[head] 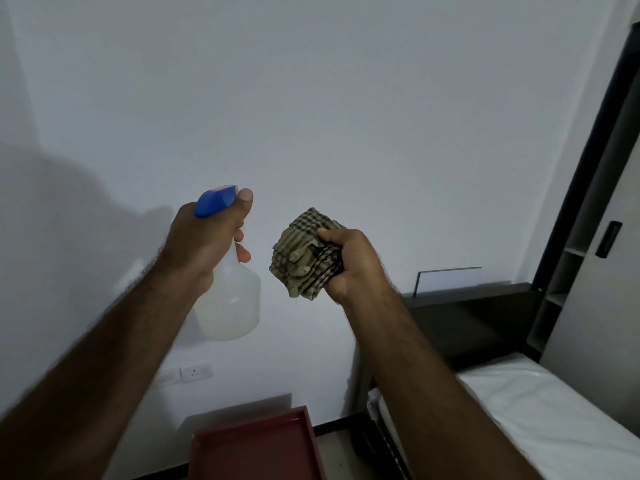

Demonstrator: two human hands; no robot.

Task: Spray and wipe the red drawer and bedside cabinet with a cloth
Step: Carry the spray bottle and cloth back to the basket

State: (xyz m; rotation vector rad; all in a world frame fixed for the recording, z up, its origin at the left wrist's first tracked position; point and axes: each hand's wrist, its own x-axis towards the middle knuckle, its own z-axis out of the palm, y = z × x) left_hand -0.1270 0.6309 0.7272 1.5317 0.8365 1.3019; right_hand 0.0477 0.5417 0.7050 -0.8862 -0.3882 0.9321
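Left hand (204, 244): wrapped round the neck of the bottle (232, 306), thumb up against the blue head (214, 200).
Right hand (349, 265): clenched on the cloth (304, 258), a folded checked wad that sticks out toward the bottle.
Gap: bottle and cloth are near, not touching, both held up in front of the wall (311, 98).
Drawer (256, 445): red, open side up, low centre by the wall, well below both hands.
Step (my read): about to spray; nothing looks wet yet.
Do it well: bring both hands down over the drawer first; spraying from up here would likely mist the wall.
Aim: point the nozzle into the drawer floor, with short light pulls. Pooling in the corners means extra wiping.
Cloth: keep it out of the spray line, then wipe with a flat folded face, running along the inner rim and corners.
Risk: overspray reaching the socket (195, 372) or the bed (519, 410).
Hidden, nozzle: the thumb covers it, so I can't tell where it points; the trigger isn't visible either.
Hidden, fill level: the bottle is translucent and the level is hard to read.
Cut off: the drawer's near end runs out of the bottom of the frame.
Cabinet: I can't pick it out. The dark headboard (467, 317) sits at right, and the light is dim.
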